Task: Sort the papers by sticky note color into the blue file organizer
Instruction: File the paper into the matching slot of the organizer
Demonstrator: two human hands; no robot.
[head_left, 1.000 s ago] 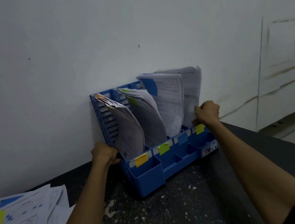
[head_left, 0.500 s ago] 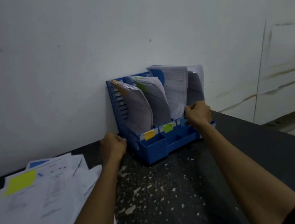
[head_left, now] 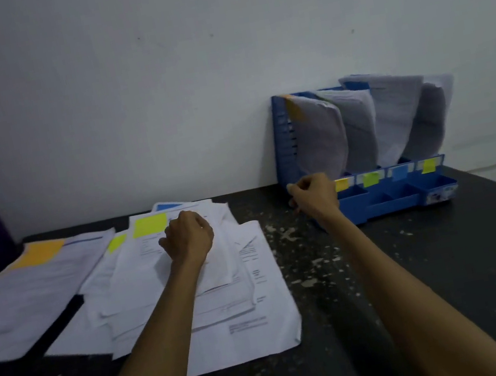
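Left hand (head_left: 187,236) atop loose papers (head_left: 239,332)

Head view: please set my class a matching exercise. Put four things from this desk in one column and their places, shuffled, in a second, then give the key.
Things
1. left hand
2. right hand
3. big orange sticky note
4. blue file organizer

Places
A. against the wall, at the right of the table
B. on the loose paper pile
C. at the organizer's front left corner
D. on the paper farthest left

Pairs: 1-B, 2-C, 3-D, 4-A
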